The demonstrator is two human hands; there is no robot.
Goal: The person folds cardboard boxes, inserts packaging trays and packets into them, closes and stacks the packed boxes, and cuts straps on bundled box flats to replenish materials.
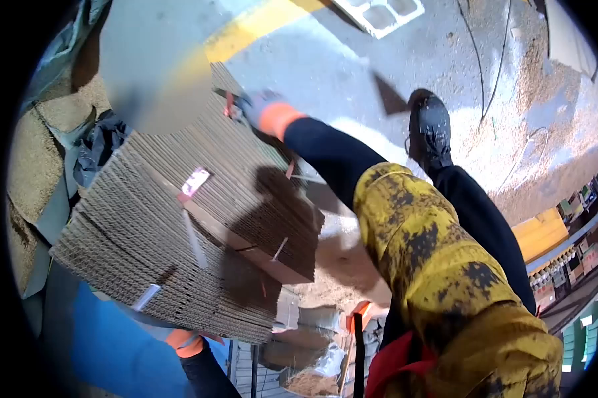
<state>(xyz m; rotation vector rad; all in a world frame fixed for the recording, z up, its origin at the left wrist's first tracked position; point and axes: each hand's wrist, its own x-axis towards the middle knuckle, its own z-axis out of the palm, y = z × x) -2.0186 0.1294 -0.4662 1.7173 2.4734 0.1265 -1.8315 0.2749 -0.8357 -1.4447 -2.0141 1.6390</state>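
A thick stack of corrugated cardboard (159, 219) fills the left and middle of the view, tilted, its fluted edges facing me. Strips of clear tape or band show on its edges. My right hand (262, 109), in a grey glove with an orange cuff, is closed at the stack's upper edge, beside a small red strip. At the lower edge is my left hand (173, 335), gloved the same way and holding the stack from below. Its fingers are mostly hidden behind the cardboard. My right arm wears a stained yellow sleeve (432, 245).
My dark shoe (432, 123) stands on the grey floor (339, 73), which has a yellow line and scattered sawdust-like grains. A white crate-like frame (382, 13) lies at the top. Sacks (30, 166) are at the left, a blue surface (106, 338) below, shelving at the far right.
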